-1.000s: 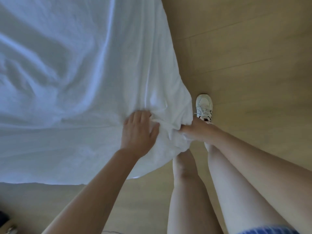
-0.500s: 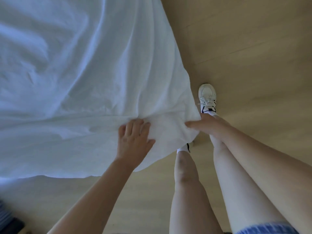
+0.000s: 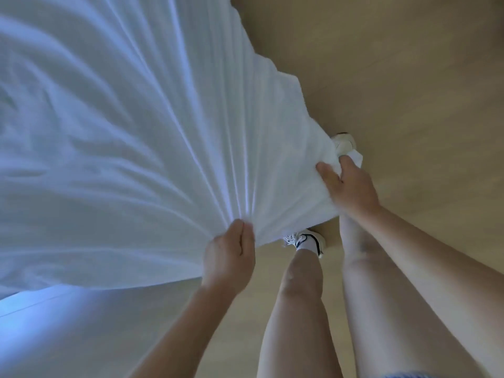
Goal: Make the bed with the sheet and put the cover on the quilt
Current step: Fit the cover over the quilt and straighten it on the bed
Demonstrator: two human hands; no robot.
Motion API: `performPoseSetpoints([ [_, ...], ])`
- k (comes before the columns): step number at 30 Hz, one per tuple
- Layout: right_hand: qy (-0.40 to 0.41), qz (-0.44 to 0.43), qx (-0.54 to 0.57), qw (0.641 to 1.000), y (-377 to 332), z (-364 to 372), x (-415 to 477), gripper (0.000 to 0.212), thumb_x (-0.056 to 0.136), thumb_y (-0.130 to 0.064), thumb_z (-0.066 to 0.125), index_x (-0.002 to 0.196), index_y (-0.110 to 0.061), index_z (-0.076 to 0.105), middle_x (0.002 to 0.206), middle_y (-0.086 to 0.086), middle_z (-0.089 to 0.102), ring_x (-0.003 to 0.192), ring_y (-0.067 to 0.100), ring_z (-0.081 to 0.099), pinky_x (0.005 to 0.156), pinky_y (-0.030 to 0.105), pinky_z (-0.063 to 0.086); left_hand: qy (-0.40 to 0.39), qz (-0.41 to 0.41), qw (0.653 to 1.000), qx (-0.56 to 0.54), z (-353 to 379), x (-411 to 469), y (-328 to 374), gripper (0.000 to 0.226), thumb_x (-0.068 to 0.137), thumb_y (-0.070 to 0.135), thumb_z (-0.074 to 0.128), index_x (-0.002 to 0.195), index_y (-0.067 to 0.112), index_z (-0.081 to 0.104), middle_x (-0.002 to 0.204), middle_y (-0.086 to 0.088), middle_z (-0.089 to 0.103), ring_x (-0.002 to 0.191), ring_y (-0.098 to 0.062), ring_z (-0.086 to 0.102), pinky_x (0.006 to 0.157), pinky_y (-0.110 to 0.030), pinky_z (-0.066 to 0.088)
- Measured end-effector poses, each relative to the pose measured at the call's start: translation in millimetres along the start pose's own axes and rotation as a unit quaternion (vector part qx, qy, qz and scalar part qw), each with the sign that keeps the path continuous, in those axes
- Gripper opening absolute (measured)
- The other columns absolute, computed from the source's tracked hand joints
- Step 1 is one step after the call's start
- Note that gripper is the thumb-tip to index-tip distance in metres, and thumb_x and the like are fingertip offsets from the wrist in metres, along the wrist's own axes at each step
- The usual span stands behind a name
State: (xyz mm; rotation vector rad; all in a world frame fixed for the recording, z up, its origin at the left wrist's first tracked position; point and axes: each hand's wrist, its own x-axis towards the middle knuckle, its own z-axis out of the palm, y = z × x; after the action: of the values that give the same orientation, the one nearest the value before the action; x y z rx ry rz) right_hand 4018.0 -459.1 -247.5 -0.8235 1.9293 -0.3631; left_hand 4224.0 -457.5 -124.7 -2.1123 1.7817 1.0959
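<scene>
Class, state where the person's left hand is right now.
In the head view, the left hand sits low centre, pinching gathered folds at the near edge of the white sheet, left of the right hand.

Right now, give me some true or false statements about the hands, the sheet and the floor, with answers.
1. The left hand grips a bunch of the sheet. True.
2. The right hand hangs free of the sheet. False: it holds the sheet's corner.
3. The sheet lies smooth. False: folds fan out from the left hand's grip.
4. The floor is light wood. True.
5. The person is barefoot. False: white shoes are worn.
</scene>
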Motion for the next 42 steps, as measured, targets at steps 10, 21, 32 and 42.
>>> performPoseSetpoints([
  [10,-0.256,-0.062,0.077,0.962,15,20,-30,0.015,0.083,-0.021,0.066,0.097,-0.023,0.059,0.092,-0.007,0.064,0.094,0.014,0.059,0.078,0.026,0.046,0.084,0.062,0.993,0.055,27,20,-13,0.018,0.095,0.027,0.045,0.08,0.016,0.045,0.065,0.015,0.039,0.074,-0.026,0.048,0.062,-0.028,0.022],
  [21,-0.15,0.147,0.006,0.978,48,28,38,0.049,0.09,-0.039,0.054,0.125,-0.006,0.044,0.121,0.015,0.055,0.113,0.034,0.052,0.09,0.039,0.042,0.122,0.185,0.923,0.314,32,29,-43,0.048,0.056,0.022,0.079,0.101,0.011,0.065,0.1,-0.009,0.061,0.094,-0.025,0.043,0.091,-0.04,0.028],
  [32,-0.084,-0.407,-0.148,0.898,-73,82,-63,0.05,0.067,-0.023,0.064,0.113,-0.004,0.057,0.112,0.014,0.06,0.099,0.035,0.059,0.079,0.042,0.048,0.288,0.098,0.9,0.312,-76,35,-142,0.02,0.086,0.018,0.048,0.084,0.006,0.064,0.082,-0.015,0.062,0.076,-0.033,0.054,0.086,-0.041,0.034],
  [42,-0.045,-0.524,-0.32,0.788,-128,168,-129,0.045,0.095,-0.032,0.036,0.062,-0.007,0.054,0.05,0.006,0.05,0.041,0.025,0.05,0.04,0.024,0.033,0.022,-0.005,0.992,0.125,-78,-36,-199,0.039,0.101,0.033,0.031,0.082,0.009,0.055,0.087,-0.019,0.065,0.084,-0.038,0.058,0.063,-0.032,0.028],
])
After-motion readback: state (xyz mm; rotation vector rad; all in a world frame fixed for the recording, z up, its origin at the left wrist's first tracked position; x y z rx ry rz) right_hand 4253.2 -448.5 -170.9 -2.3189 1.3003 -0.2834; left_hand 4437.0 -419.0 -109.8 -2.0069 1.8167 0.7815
